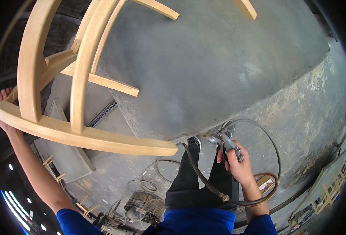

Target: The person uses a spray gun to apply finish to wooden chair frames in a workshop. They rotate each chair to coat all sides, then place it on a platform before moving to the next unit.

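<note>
My left hand is at the far left, its fingers closed round the corner of a pale wooden chair frame. The frame is tilted, with a long curved rail toward me and its legs and slats reaching away over a grey tabletop. Whether any leg touches the top I cannot tell. In front of my legs, my right hand grips a metal spray gun with knobs at its rear. The gun's nozzle end points away from me, toward the tabletop's near edge.
A dark hose loops round my right forearm. More thin hose lies coiled on the floor, beside a round wire-caged device. Wooden frames stand at the right, and a grey panel lies below the chair frame.
</note>
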